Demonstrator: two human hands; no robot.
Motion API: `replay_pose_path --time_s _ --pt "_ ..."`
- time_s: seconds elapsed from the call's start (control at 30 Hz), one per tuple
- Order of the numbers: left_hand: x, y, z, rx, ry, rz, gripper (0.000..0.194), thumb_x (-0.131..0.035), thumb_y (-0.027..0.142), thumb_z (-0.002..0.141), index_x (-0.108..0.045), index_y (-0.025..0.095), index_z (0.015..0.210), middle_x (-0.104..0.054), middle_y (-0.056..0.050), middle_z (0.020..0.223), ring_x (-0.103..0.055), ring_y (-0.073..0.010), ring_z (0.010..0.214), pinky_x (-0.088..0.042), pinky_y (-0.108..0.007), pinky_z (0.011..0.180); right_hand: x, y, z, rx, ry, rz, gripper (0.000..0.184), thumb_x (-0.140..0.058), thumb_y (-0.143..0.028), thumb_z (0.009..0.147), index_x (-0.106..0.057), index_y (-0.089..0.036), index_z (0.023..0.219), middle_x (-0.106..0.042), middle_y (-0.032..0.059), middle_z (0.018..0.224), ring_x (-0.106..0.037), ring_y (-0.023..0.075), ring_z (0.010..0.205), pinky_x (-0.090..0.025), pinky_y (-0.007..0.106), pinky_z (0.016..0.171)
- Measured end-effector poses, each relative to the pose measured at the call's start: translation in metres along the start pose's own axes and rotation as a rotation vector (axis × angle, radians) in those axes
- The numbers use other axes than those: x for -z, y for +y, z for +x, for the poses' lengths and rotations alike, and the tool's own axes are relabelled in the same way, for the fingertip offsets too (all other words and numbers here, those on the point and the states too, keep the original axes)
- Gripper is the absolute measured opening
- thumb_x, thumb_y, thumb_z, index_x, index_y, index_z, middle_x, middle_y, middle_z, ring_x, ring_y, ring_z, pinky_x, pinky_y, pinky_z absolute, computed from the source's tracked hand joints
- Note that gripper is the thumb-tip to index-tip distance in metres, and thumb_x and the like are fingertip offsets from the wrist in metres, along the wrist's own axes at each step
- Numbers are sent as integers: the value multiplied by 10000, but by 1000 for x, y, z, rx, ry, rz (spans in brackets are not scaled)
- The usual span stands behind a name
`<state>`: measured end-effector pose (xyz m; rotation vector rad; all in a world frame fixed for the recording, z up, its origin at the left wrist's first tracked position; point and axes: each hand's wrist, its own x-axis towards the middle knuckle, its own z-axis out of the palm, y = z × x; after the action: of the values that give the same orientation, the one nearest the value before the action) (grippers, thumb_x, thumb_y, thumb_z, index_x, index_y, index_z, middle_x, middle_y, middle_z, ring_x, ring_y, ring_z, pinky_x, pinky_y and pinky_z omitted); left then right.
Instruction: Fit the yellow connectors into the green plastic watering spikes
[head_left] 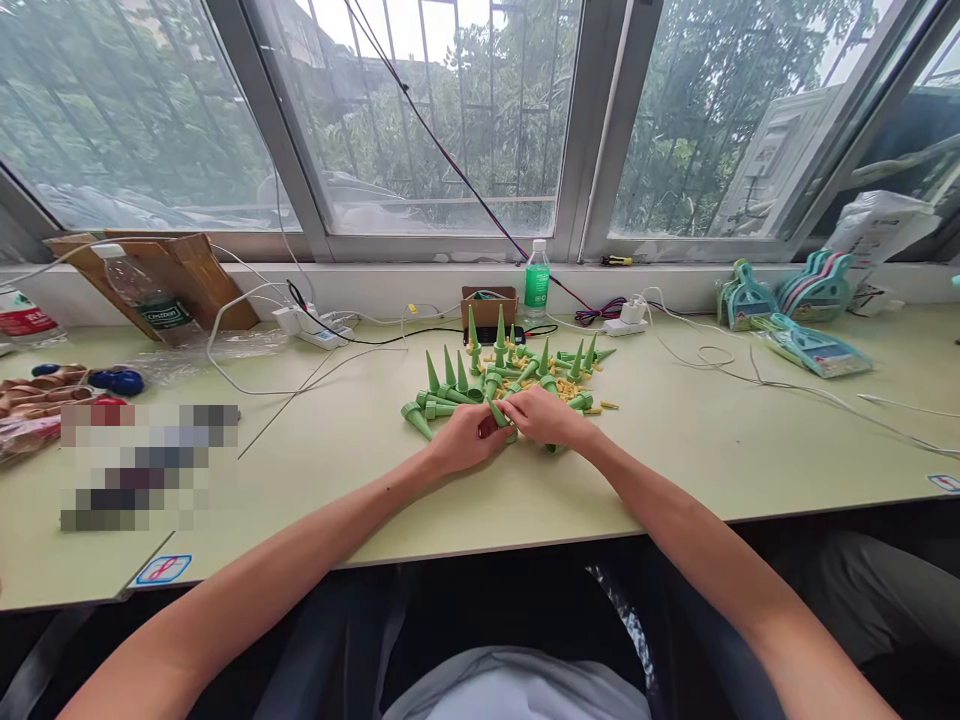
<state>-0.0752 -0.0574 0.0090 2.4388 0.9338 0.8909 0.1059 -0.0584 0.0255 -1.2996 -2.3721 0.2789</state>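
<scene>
My left hand (465, 438) is closed around a green plastic spike (497, 412), a hollow-looking cone that leans with its wide end toward me. My right hand (541, 414) has its fingers pinched together at the upper part of the same spike. Its fingertips are partly hidden, so a small piece in them cannot be made out. Just beyond both hands lies a pile of similar green spikes (450, 385), some upright on their wide ends, others on their sides. Small yellow pegs (609, 405) are scattered among and beside them.
Behind the pile stand a small cardboard box (489, 302) and a green-labelled bottle (537, 280). White cables (225, 340) cross the tabletop (675, 460). Turquoise dustpan-like sets (817, 345) lie at right. A wooden box (199, 285) and a blurred-out patch (146, 470) are at left.
</scene>
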Motion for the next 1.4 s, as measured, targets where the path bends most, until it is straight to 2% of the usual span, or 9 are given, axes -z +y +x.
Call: replay_pose_path --time_s 0.47,0.6,0.93,1.4 --pt "1 4 -1 -44 48 1 196 -608 278 838 -588 155 686 -517 36 542 -430 -86 507 -373 -228 547 2 -2 1 -12 0 16 395 -392 -234 980 -581 -148 644 -582 24 635 -407 106 581 -244 255 587" --pt "2 6 -1 -54 42 7 156 -584 267 851 -617 157 745 -540 31 566 -434 -86 511 -373 -228 548 3 -3 1 -25 3 33 412 -389 -237 981 -575 -144 626 -568 20 616 -404 102 578 -249 245 586" --pt "0 4 0 -48 118 38 173 -591 256 839 -584 163 693 -525 32 547 -425 -85 495 -364 -233 536 2 -2 2 -19 56 66 483 -340 -354 1006 -582 -151 640 -529 7 595 -387 101 567 -243 239 574" --pt "-1 3 1 1 212 59 242 -600 236 797 -492 170 591 -508 35 514 -429 -80 479 -352 -231 512 -3 3 4 -47 111 54 497 -339 -417 1005 -557 -155 643 -527 9 608 -383 99 566 -244 230 567"
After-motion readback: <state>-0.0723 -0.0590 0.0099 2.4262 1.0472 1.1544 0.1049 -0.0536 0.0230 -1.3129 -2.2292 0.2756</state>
